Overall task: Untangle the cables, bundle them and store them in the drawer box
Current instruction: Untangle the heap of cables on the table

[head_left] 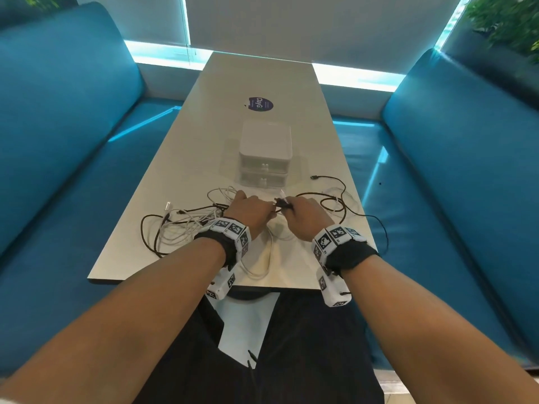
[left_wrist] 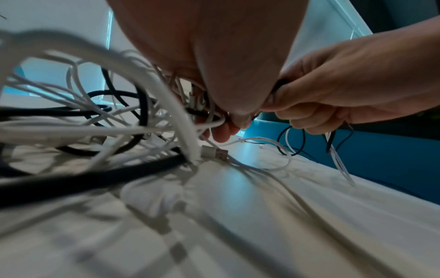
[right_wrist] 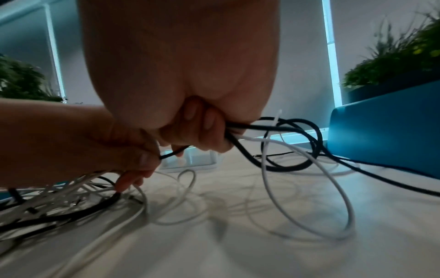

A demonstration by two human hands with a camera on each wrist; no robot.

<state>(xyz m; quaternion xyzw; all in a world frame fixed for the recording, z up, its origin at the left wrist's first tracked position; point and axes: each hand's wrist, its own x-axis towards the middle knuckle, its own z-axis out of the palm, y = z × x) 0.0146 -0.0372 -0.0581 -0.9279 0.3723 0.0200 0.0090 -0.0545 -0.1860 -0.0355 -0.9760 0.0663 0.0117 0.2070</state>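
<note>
A tangle of white and black cables (head_left: 186,223) lies on the near part of the table (head_left: 262,80). My left hand (head_left: 250,209) grips a clump of white and black cables (left_wrist: 202,105) at the tangle's right side. Close beside it, my right hand (head_left: 303,212) holds black and white cables (right_wrist: 250,129) in curled fingers. A thin black cable (right_wrist: 173,151) runs taut between the two hands. Black loops (head_left: 335,199) trail off to the right. The white drawer box (head_left: 265,154) stands just beyond the hands, both drawers closed.
Blue sofas (head_left: 58,126) flank the table on both sides. A round dark sticker (head_left: 260,104) lies beyond the box. A black cable (head_left: 382,228) hangs over the table's right edge. Plants (right_wrist: 393,62) stand behind the right sofa.
</note>
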